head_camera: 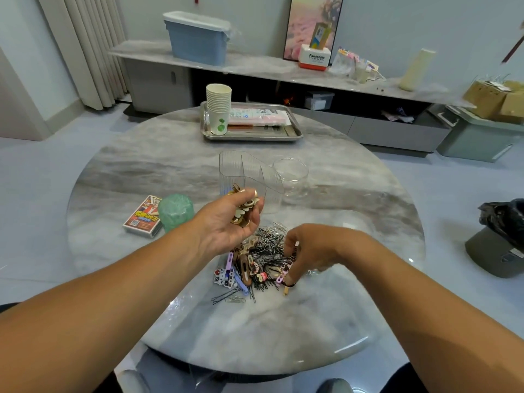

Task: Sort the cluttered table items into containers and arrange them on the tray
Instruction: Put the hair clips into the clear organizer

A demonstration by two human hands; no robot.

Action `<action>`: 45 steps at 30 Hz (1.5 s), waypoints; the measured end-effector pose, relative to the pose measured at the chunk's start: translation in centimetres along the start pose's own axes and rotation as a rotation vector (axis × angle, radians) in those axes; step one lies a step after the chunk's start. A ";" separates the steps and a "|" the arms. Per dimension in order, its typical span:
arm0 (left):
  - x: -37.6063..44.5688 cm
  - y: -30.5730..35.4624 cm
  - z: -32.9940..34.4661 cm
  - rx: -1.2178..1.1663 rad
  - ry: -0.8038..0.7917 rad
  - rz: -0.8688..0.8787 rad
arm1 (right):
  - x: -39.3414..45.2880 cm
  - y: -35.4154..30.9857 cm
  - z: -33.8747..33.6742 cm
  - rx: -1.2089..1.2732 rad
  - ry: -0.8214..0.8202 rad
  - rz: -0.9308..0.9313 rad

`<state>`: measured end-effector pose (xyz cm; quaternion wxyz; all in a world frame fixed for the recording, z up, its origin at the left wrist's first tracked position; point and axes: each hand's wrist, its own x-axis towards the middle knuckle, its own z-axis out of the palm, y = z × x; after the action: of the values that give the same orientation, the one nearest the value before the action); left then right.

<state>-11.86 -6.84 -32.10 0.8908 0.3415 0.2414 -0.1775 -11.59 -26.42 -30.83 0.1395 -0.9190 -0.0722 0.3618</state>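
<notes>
Fingers of the left hand curl round a small bunch of gold and cream hair clips, palm up, held just above the near edge of the clear divided container. Fingers of the right hand are bent down into the pile and pinch at something among the clips; what exactly sits between the fingertips cannot be told.

Pile: decorative clips, black bobby pins, silver paper clips, all mixed, lying on the round marble table near the person, between the two forearms.

Beyond the left hand, the divided container looks empty, though the hand hides its near corner. Round glass jar just to its right, also empty. Left of the hand, a green wrapped roll touches a card box.

Far side: metal tray carrying a stack of paper cups and flat packets.

Progress, as judged: early. One handful gathered, not yet dropped in. Most of the pile is unsorted, both clear containers are off the tray, and the roll and card box are unplaced.
</notes>
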 end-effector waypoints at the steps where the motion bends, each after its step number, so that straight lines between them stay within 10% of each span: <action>1: 0.0 -0.1 0.0 0.019 0.003 0.003 | 0.1 -0.1 0.7 -0.031 0.001 0.010; 16: -0.6 -0.1 -0.1 0.144 0.043 0.014 | 1.3 0.7 1.1 -0.037 0.185 -0.150; 32: 0.1 -1.1 -0.4 0.259 0.120 -0.053 | 0.2 1.2 -2.7 0.980 -0.020 -0.246; 37: -0.1 -1.3 0.2 0.163 -0.114 -0.170 | 0.0 0.6 -2.8 0.954 -0.070 -0.323; 45: -0.4 -1.8 0.3 0.095 -0.180 -0.061 | 0.2 -0.3 -2.2 1.009 0.293 -0.389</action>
<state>-12.96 -8.24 -32.63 0.8860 0.3583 0.1620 -0.2457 -9.90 -26.55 -29.34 0.6345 -0.7488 -0.0383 0.1878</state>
